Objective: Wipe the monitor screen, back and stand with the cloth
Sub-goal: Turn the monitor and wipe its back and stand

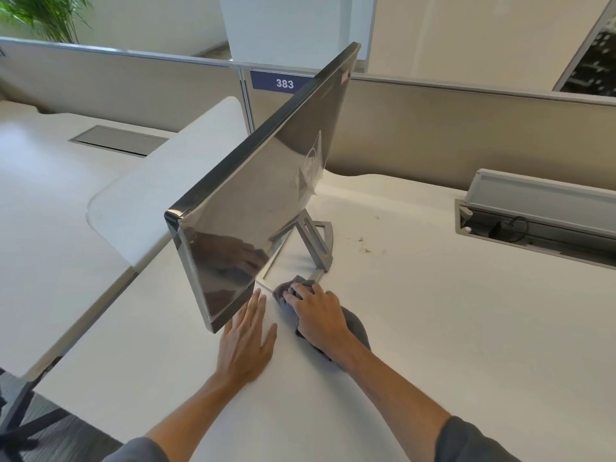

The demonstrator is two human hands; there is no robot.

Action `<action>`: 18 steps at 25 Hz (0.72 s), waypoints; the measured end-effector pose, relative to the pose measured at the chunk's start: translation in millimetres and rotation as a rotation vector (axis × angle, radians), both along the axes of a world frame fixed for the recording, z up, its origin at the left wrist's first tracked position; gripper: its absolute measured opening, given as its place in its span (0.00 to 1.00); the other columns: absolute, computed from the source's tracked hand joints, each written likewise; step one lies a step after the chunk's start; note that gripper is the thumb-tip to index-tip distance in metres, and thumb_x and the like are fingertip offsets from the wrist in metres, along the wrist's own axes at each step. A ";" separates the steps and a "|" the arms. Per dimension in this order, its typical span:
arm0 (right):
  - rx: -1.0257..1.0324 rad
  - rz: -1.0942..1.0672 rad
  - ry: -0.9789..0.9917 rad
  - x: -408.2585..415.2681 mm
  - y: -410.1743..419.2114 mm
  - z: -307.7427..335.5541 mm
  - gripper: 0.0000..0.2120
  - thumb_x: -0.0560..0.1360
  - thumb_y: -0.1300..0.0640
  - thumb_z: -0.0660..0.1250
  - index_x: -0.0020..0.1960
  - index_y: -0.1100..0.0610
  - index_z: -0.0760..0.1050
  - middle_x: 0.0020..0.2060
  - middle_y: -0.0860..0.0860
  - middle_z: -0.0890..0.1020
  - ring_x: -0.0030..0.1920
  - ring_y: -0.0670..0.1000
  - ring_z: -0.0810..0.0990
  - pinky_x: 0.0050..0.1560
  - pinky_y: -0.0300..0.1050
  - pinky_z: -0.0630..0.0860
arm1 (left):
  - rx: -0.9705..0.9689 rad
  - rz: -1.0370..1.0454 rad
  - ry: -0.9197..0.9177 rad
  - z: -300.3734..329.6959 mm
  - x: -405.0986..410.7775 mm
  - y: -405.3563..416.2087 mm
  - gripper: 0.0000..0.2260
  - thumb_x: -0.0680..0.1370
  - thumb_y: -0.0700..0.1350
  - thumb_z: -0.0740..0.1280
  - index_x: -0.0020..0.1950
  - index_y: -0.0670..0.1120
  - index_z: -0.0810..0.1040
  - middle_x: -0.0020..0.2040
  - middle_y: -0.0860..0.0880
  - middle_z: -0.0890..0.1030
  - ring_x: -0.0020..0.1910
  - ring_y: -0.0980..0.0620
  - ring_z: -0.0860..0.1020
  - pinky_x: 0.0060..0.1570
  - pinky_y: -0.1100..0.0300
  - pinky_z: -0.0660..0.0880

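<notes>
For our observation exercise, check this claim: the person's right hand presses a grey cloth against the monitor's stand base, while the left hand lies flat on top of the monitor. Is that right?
Not quite. The right hand does press the grey cloth on the stand base, but the left hand lies flat on the desk, beside the monitor's lower corner, not on top. The head view shows this.

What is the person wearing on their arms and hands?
Both hands, the left hand and the right hand, are bare: no gloves, rings or watch show. Grey sleeves are pushed up near the elbows, leaving the forearms uncovered.
</notes>
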State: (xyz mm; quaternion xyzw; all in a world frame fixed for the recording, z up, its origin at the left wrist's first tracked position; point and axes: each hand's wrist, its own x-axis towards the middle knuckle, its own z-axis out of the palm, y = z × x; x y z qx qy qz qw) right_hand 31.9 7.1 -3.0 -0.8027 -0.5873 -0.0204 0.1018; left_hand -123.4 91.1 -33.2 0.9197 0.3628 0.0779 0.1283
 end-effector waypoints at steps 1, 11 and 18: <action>-0.007 -0.021 -0.004 3.9 -0.2 -0.1 0.19 0.72 0.57 0.72 0.63 0.51 0.77 0.61 0.50 0.80 0.54 0.56 0.80 0.40 0.47 0.78 | -0.004 -0.006 -0.006 2.0 4.3 2.4 0.31 0.79 0.62 0.46 0.79 0.49 0.53 0.78 0.51 0.52 0.75 0.49 0.58 0.69 0.54 0.58; 0.005 -0.403 0.016 30.0 -3.5 10.6 0.11 0.72 0.61 0.70 0.54 0.57 0.79 0.47 0.53 0.83 0.43 0.55 0.82 0.32 0.44 0.73 | -0.039 -0.040 -0.024 -0.1 16.0 7.7 0.30 0.79 0.64 0.44 0.78 0.54 0.41 0.78 0.57 0.41 0.75 0.60 0.41 0.69 0.64 0.43; -0.080 -0.069 0.064 37.6 -9.4 4.3 0.22 0.74 0.62 0.64 0.67 0.51 0.72 0.67 0.48 0.73 0.60 0.56 0.76 0.43 0.47 0.76 | -0.028 -0.066 -0.004 -2.1 19.6 9.5 0.32 0.79 0.65 0.45 0.79 0.51 0.43 0.79 0.55 0.42 0.77 0.58 0.40 0.71 0.60 0.44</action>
